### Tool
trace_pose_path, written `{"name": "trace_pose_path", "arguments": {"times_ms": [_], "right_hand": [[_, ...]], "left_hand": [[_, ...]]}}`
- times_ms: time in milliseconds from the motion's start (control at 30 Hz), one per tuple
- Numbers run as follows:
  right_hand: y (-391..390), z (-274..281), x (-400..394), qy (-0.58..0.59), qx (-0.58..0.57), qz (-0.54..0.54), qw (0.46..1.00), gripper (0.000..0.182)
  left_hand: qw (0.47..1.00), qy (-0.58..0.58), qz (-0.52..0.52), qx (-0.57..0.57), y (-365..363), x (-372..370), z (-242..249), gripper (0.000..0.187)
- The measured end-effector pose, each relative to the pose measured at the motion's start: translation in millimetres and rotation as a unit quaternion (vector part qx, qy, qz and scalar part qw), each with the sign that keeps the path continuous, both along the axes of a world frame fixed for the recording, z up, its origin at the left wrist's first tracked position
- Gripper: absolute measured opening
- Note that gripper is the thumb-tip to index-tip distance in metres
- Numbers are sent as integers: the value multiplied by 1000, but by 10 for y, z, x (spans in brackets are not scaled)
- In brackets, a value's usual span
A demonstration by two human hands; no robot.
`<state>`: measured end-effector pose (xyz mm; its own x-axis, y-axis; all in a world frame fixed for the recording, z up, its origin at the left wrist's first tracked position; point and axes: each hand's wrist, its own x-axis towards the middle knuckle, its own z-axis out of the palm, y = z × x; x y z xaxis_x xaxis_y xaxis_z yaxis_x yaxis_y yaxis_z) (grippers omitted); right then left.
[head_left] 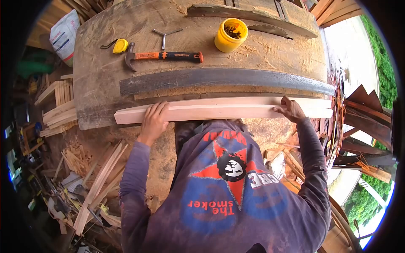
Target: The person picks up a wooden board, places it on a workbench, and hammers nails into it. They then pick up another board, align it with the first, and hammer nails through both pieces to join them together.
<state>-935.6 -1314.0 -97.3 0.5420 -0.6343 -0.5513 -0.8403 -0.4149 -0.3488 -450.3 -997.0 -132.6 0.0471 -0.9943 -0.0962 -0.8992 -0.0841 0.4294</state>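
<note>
workbench edge partly hidden — hands hold pale wood

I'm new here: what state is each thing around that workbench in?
Pale wood: held by both hands
Left hand: closed over the wood, towards its left end
Right hand: gripping towards its right end
Hammer: lying down
Yellow tub: upright, open, dark bits inside
Tape measure: lying, no tape visibly drawn out
Toothed blade: partly exposed; running or not, can't tell
White bag: upright
</note>
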Motion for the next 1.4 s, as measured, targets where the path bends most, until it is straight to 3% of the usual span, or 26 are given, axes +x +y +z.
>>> {"name": "trace_pose_path", "arguments": {"times_ms": [200, 267, 400, 467, 567, 667, 800, 867, 933, 967, 1033, 1200, 1400], "right_hand": [[-32, 153, 183, 26, 13, -20, 999, 76], [-7, 128, 212, -82, -90, -10, 992, 76], [48, 210, 169, -7, -206, 157, 966, 88], [76, 202, 86, 51, -207, 183, 960, 91], [74, 366, 229, 8, -173, 192, 966, 77], [13, 661, 836, -192, -249, 194, 929, 38], [-323, 815, 1922, -325, -340, 201, 859, 14], [-488, 827, 2470, -264, -316, 177, 894, 12], [-697, 729, 2932, -108, -294, 180, 932, 19], [-801, 687, 3069, -113, -297, 183, 930, 19], [-938, 574, 3308, 50, -295, 232, 926, 21], [-1128, 404, 3440, 111, -282, 262, 916, 25], [-1105, 581, 3311, 74, -306, 302, 900, 22]], "left_hand": [[1000, 9, 14, -6, -33, 86, 13, 73], [1000, 1, 20, -10, -71, 84, 91, 72], [999, 2, 32, 21, -124, 105, 72, 70], [999, -8, 21, 34, -122, 130, 22, 69], [998, -9, 7, 57, -150, 164, -18, 68], [998, 1, -2, 65, -142, 182, -44, 68], [999, 1, -17, 48, -136, 229, -102, 69], [997, 9, -24, 68, -153, 251, -68, 68], [998, 14, -16, 63, -148, 242, -51, 66], [998, 24, -9, 63, -150, 238, -52, 64], [998, 32, 0, 49, -134, 241, -74, 63], [999, 29, 36, -15, -86, 161, -204, 61], [999, 2, 35, -25, -107, 138, -248, 59]]}}
